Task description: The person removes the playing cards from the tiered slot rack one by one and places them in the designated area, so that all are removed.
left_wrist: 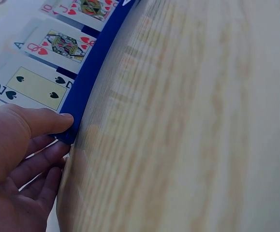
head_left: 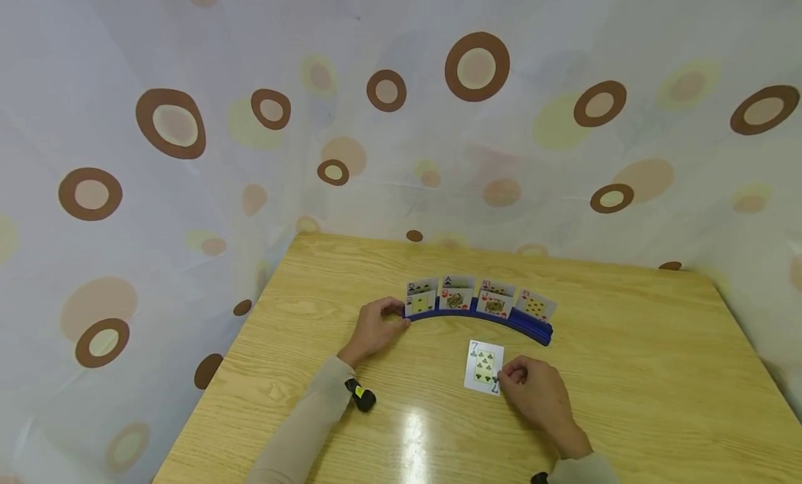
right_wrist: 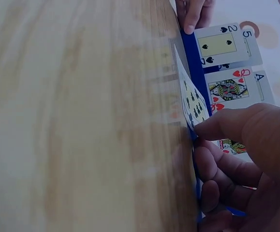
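Right hand (head_left: 539,395): pinches card (head_left: 484,367), at 10 o'clock
Card's long axis: roughly 12-to-6
Rack (head_left: 532,329): 12 o'clock from card, bare front end 2 o'clock
Left hand (head_left: 374,329): grips rack's 9 o'clock end

The sleeves (head_left: 297,425) are beige; hands (head_left: 374,331) bare; the wrist device (head_left: 366,402) black (yellow patch (head_left: 359,392)).

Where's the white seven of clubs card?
Head view, right of centre: the card is pinched by the right hand, in front of the curved blue plastic rack.
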A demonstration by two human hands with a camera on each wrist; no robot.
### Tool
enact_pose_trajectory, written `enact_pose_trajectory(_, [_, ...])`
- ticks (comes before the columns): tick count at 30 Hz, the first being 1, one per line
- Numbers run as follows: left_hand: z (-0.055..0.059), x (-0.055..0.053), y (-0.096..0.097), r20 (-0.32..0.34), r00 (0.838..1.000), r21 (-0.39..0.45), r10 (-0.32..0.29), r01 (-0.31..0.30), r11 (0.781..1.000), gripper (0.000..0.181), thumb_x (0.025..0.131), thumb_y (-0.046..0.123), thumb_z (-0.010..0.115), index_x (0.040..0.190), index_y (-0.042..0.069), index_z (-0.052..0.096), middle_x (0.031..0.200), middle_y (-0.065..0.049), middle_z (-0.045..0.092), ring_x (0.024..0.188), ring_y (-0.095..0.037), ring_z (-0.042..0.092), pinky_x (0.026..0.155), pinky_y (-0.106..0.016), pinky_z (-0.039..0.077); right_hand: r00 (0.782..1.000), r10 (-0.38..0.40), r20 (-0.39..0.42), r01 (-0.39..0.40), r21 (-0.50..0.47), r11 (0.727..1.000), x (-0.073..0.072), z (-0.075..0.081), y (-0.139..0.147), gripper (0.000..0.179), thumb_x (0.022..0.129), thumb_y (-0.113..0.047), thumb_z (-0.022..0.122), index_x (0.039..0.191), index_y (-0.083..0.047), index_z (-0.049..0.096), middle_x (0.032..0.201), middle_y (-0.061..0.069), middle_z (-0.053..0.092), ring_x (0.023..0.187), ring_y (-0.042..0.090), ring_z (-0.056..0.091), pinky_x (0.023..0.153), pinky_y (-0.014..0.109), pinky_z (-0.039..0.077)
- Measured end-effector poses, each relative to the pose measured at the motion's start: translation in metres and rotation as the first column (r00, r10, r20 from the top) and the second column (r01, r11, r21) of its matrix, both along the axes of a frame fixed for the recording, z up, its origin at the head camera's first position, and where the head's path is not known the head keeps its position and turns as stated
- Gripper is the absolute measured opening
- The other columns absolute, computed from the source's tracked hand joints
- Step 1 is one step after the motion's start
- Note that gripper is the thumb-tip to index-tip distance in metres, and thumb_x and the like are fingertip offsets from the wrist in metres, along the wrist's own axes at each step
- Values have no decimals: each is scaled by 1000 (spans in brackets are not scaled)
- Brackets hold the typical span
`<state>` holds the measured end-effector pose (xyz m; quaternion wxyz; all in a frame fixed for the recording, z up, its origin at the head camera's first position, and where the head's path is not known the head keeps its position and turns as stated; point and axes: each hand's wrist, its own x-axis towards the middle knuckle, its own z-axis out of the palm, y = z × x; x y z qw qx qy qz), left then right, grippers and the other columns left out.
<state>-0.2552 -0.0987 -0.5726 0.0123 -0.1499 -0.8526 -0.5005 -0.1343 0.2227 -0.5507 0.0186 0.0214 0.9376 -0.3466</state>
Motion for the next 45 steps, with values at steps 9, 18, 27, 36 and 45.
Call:
enact_pose_trajectory(9, [2, 1, 1, 9, 1000, -18, 3, -3, 1000, 26, 95, 7, 84, 120, 2, 78, 112, -14, 81, 110, -31, 76, 105, -52, 59, 1000, -8, 11, 8, 12, 1000, 0, 2, -3, 9, 94, -16, 81, 90, -9, 77, 79, -1, 72, 71, 9, 60, 65, 25, 47])
enact_pose_trajectory(18, [1, 1, 1, 7, 1000, 2, 7, -7, 1000, 26, 94, 6, 84, 119, 1, 78, 112, -15, 81, 110, -32, 76, 105, -54, 58, 1000, -6, 15, 6, 3, 1000, 1, 2, -2, 9, 96, -16, 80, 94, -8, 78, 80, -1, 72, 73, 10, 61, 66, 25, 47])
enact_pose_trajectory(27, [0, 0, 1, 11, 1000, 12, 3, -3, 1000, 26, 95, 6, 83, 120, 2, 78, 113, -15, 81, 111, -32, 76, 105, -54, 58, 999, -35, -15, 34, -43, 998, 1, 0, 1, 9, 98, -17, 78, 99, -8, 78, 84, 0, 74, 74, 9, 61, 67, 22, 48])
enact_pose_trajectory(36, [1, 1, 0, 27, 1000, 14, 2, -3, 1000, 26, 95, 8, 84, 120, 3, 78, 114, -14, 81, 111, -31, 76, 106, -54, 58, 977, -135, -166, 113, -134, 985, -7, -7, 2, 8, 99, -12, 78, 100, -4, 79, 89, 7, 77, 76, 8, 64, 68, 18, 52])
enact_pose_trajectory(45, [0, 1, -1, 20, 1000, -14, -3, 3, 1000, 26, 96, 9, 83, 121, 3, 78, 115, -13, 81, 110, -28, 76, 104, -49, 59, 920, -262, -292, 213, -189, 959, -26, -8, -2, 9, 100, -13, 77, 99, -4, 79, 87, 11, 78, 73, 6, 65, 67, 11, 49])
